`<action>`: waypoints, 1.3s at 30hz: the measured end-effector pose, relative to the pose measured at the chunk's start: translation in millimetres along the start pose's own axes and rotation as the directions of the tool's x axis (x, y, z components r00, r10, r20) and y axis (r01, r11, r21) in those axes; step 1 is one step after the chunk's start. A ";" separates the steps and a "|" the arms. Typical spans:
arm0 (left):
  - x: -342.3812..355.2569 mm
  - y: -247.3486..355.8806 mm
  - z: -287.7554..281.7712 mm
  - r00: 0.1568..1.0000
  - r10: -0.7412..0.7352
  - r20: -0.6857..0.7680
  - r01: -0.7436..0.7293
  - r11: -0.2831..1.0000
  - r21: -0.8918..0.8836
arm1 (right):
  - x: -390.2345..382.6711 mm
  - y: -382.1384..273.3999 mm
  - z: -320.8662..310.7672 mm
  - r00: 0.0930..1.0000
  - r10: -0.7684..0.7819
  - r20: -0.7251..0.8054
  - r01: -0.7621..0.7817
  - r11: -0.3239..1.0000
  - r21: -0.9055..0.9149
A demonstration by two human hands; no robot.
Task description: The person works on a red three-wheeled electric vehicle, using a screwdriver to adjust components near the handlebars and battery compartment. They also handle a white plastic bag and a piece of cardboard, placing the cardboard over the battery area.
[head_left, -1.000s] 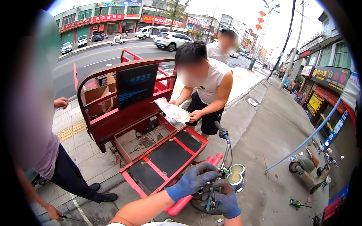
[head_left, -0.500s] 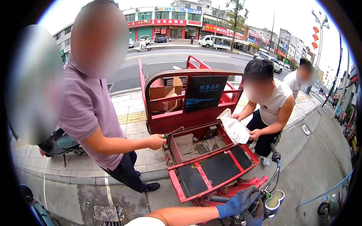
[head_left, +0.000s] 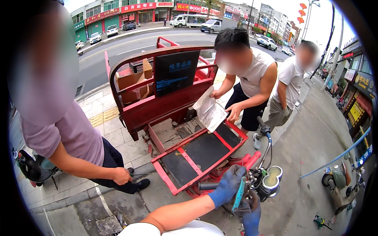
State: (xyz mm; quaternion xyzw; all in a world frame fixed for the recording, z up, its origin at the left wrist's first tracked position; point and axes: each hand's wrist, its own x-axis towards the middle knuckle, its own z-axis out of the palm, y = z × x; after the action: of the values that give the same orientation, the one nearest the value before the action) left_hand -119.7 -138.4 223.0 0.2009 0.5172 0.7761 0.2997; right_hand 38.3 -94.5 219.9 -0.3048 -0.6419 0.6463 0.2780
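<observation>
Grey paving (head_left: 293,200) ran underneath the left hand's (head_left: 227,185) grip. From where I stood, the red tricycle (head_left: 189,161) was planted on it, ahead of and leftward from that grip. Well off to the grip's right stood a parked scooter (head_left: 338,180), with a small green tool (head_left: 319,221) lying nearer me. Far leftward, another scooter (head_left: 44,165) rested on tiles.

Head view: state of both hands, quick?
Left hand: fingers curled at the teal tool; grip unclear.
Right hand: near the tool's lower end; grip unclear.

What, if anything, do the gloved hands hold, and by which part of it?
A teal tool is held between the left hand and right hand; the gripped part is unclear.
</observation>
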 end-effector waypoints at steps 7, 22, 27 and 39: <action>-25.8 -44.0 20.5 0.776 0.554 0.302 -0.597 0.490 0.635 | 0.9 18.7 5.0 0.975 0.158 0.156 -0.206 0.908 0.365; 9.7 -12.2 31.5 0.919 -0.371 -0.133 0.288 0.862 -0.418 | -50.2 28.4 -75.0 0.964 0.078 -0.256 -0.137 0.965 -0.224; -14.6 -13.6 65.0 0.942 -0.333 0.049 0.335 0.914 -0.230 | -38.3 14.9 -59.5 0.968 0.157 0.197 -0.205 0.945 0.253; -64.0 -58.6 51.4 0.955 -0.260 0.143 0.174 0.882 0.438 | -13.3 85.6 -91.1 0.908 0.095 0.409 -0.228 0.929 0.291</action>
State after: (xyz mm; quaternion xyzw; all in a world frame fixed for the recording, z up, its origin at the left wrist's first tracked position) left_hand -25.4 -129.6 188.5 0.2771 0.6591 0.5839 0.3845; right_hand 118.3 -46.2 135.8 -0.1724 -0.5379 0.8136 0.1376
